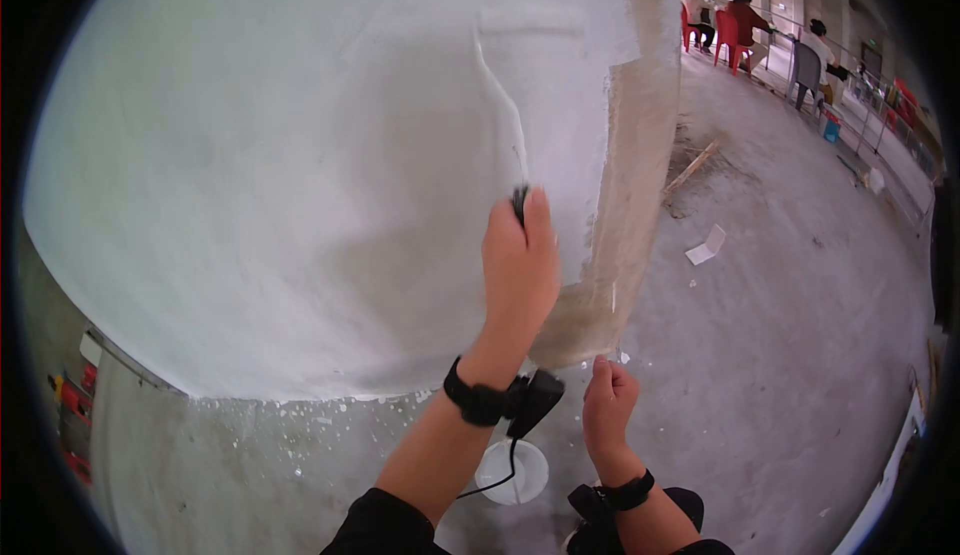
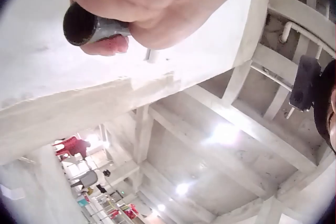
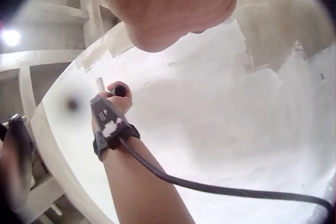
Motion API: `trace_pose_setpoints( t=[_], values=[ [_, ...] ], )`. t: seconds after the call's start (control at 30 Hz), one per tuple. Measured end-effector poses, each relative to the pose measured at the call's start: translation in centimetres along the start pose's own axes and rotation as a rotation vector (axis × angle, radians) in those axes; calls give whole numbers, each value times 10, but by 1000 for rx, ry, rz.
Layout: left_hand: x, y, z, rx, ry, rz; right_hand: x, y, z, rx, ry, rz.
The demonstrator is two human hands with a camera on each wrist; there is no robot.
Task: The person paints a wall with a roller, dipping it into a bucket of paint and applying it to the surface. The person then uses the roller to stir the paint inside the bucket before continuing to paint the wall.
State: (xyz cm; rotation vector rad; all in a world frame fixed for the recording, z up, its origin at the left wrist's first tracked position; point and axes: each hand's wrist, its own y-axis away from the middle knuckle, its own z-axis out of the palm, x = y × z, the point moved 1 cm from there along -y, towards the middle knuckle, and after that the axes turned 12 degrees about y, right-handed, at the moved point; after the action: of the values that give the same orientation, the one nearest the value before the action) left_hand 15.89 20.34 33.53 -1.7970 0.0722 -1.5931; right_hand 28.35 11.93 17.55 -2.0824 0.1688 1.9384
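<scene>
The left hand [image 1: 520, 265] is raised against the white-coated wall [image 1: 280, 155] with its fingers wrapped tightly round a dark-handled tool [image 2: 86, 27]. The butt of the handle pokes out past the fist. The working end is hidden between hand and wall, and a grip this close probably lets the hand press it flat to the surface. The tool sits near the wall's right edge, just below a thin ridge [image 1: 500, 85] in the coating. The right hand [image 1: 608, 405] hangs lower, by the foot of the bare strip [image 1: 640, 155] at the corner. Its fingers are curled, and I cannot tell whether they hold anything. A round white container [image 1: 512, 472] stands on the floor [image 1: 780, 355] below the wrists, within easy reach, amid white spatter [image 1: 300, 420]. Far off, people sit on red chairs [image 1: 728, 35].
</scene>
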Motion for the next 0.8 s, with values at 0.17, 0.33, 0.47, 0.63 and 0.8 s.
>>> trace_pose_setpoints(
  t=[0.17, 0.33, 0.47, 0.63, 0.8],
  values=[
    [105, -46, 39, -57, 417, -156, 7, -3, -2, -13, -60, 76],
    [145, -79, 53, -29, 552, -106, 17, -8, -1, 27, -135, 114],
    [119, -67, 54, -38, 573, -115, 11, -13, -3, 50, -230, 178],
    [62, -2, 48, -15, 532, -286, 0, -23, -14, 160, -330, 140],
    [-24, 78, 33, -47, 428, -397, -14, -40, -32, 243, -503, 305]
  ],
)
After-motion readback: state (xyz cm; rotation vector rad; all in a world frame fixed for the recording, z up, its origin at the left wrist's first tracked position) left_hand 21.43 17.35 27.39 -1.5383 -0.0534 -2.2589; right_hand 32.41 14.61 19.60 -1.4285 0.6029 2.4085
